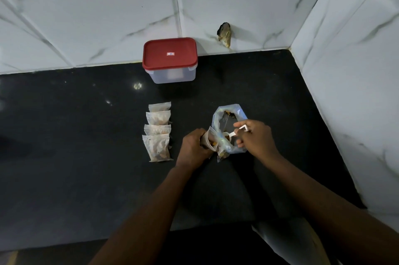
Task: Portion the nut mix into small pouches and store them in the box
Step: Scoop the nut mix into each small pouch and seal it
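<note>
I am watching the left hand [194,148] gripping an open pouch [210,138] just beside the nut-mix bag [240,111], at its near-left. The right hand [257,138] is pinching a white scoop [232,134] over the bag's near edge. 4 filled pouches [158,133] are lying left of the bag, and the red-lidded box [172,74] is sitting beyond it.

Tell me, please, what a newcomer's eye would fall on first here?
The translucent plastic box with a red lid stands at the back of the black counter. Nearer, four filled small clear pouches lie in a row; right of them the left hand grips an open pouch while the right hand holds a white plastic scoop at the large clear bag of nut mix.
</note>
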`<action>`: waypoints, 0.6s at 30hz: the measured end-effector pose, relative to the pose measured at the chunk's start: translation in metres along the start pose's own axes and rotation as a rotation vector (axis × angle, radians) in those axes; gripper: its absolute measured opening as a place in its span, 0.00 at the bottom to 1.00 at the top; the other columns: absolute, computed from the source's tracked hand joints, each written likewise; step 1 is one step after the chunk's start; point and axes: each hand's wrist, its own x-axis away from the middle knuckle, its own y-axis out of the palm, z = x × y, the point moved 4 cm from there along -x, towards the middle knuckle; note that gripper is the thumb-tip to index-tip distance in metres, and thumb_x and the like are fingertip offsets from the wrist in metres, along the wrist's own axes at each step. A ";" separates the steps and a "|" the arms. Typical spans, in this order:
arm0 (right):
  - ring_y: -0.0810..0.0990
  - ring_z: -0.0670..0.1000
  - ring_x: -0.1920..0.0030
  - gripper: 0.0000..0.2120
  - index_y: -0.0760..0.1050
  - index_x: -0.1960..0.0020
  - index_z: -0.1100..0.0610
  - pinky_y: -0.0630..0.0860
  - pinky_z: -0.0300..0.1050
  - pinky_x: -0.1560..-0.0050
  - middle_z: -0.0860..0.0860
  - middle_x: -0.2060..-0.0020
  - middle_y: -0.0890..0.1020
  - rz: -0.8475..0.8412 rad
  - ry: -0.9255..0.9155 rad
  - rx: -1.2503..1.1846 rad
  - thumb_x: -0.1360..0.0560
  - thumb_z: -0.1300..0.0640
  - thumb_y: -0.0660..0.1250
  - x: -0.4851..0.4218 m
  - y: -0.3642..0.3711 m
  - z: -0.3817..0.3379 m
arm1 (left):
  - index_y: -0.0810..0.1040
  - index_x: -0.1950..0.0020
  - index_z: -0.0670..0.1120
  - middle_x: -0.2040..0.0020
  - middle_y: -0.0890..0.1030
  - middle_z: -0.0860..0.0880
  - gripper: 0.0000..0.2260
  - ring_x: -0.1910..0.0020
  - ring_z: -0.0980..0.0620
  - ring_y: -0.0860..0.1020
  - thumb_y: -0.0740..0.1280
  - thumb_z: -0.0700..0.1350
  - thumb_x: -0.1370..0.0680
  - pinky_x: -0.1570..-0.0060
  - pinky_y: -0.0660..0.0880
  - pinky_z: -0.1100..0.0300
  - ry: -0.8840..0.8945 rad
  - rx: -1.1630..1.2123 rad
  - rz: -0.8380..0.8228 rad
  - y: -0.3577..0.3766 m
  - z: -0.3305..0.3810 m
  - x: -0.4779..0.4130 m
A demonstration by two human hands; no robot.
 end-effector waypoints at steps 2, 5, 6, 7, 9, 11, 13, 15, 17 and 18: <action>0.84 0.43 0.67 0.08 0.83 0.47 0.53 0.83 0.40 0.60 0.46 0.65 0.83 -0.024 -0.127 0.119 0.21 0.62 0.69 0.005 0.006 -0.007 | 0.81 0.52 0.45 0.55 0.83 0.51 0.13 0.57 0.55 0.81 0.81 0.45 0.30 0.54 0.80 0.55 0.008 0.004 0.008 0.001 -0.001 0.000; 0.83 0.43 0.68 0.07 0.83 0.48 0.53 0.81 0.38 0.64 0.49 0.65 0.83 -0.057 -0.017 0.063 0.21 0.62 0.68 0.003 0.007 -0.007 | 0.81 0.53 0.45 0.57 0.83 0.51 0.12 0.58 0.54 0.81 0.81 0.44 0.30 0.55 0.80 0.53 -0.003 0.018 0.009 0.001 -0.003 -0.001; 0.83 0.44 0.69 0.07 0.83 0.47 0.54 0.80 0.38 0.66 0.52 0.65 0.84 -0.049 0.087 -0.041 0.21 0.63 0.68 0.001 0.006 -0.005 | 0.81 0.54 0.45 0.57 0.83 0.50 0.11 0.59 0.53 0.81 0.81 0.44 0.30 0.55 0.80 0.52 -0.001 0.023 0.007 0.002 -0.003 -0.001; 0.83 0.46 0.69 0.07 0.83 0.47 0.56 0.80 0.39 0.67 0.54 0.64 0.85 -0.035 0.193 -0.170 0.21 0.64 0.67 0.001 0.006 -0.001 | 0.82 0.54 0.44 0.57 0.83 0.50 0.11 0.59 0.53 0.82 0.81 0.44 0.30 0.55 0.80 0.52 0.003 0.030 0.002 0.002 -0.003 0.000; 0.84 0.49 0.67 0.07 0.82 0.46 0.58 0.82 0.41 0.66 0.58 0.61 0.85 -0.015 0.354 -0.425 0.20 0.66 0.67 0.004 0.010 0.004 | 0.83 0.53 0.45 0.57 0.84 0.51 0.09 0.59 0.54 0.83 0.80 0.43 0.29 0.54 0.80 0.54 0.011 0.040 -0.014 0.002 -0.003 0.001; 0.85 0.51 0.64 0.07 0.81 0.46 0.61 0.84 0.42 0.63 0.60 0.60 0.85 -0.007 0.433 -0.591 0.20 0.67 0.67 0.007 0.019 0.006 | 0.84 0.52 0.45 0.57 0.85 0.52 0.08 0.58 0.57 0.83 0.79 0.43 0.28 0.54 0.81 0.57 0.021 0.048 -0.018 0.001 -0.003 0.001; 0.85 0.52 0.63 0.05 0.81 0.46 0.63 0.84 0.42 0.63 0.60 0.59 0.85 -0.001 0.472 -0.666 0.20 0.67 0.67 0.009 0.024 0.007 | 0.85 0.50 0.47 0.55 0.85 0.53 0.08 0.57 0.59 0.83 0.79 0.43 0.27 0.52 0.81 0.61 0.018 0.041 -0.033 0.000 -0.004 0.000; 0.85 0.51 0.64 0.05 0.81 0.46 0.64 0.83 0.41 0.66 0.61 0.59 0.85 -0.004 0.508 -0.691 0.21 0.67 0.68 0.010 0.024 0.008 | 0.84 0.49 0.48 0.54 0.84 0.54 0.09 0.56 0.61 0.82 0.79 0.43 0.28 0.53 0.80 0.65 0.019 0.027 -0.038 -0.001 -0.004 -0.001; 0.85 0.51 0.64 0.05 0.81 0.46 0.65 0.83 0.41 0.67 0.61 0.59 0.85 0.000 0.548 -0.719 0.21 0.66 0.69 0.011 0.022 0.011 | 0.84 0.50 0.49 0.54 0.84 0.55 0.10 0.56 0.62 0.82 0.80 0.42 0.28 0.54 0.76 0.71 0.027 0.027 -0.033 -0.001 -0.002 -0.001; 0.85 0.51 0.64 0.06 0.81 0.46 0.65 0.83 0.41 0.67 0.61 0.60 0.85 0.008 0.565 -0.744 0.22 0.66 0.69 0.011 0.021 0.013 | 0.84 0.50 0.49 0.54 0.84 0.55 0.10 0.56 0.63 0.82 0.80 0.42 0.28 0.55 0.75 0.72 0.030 0.027 -0.034 -0.001 -0.001 -0.001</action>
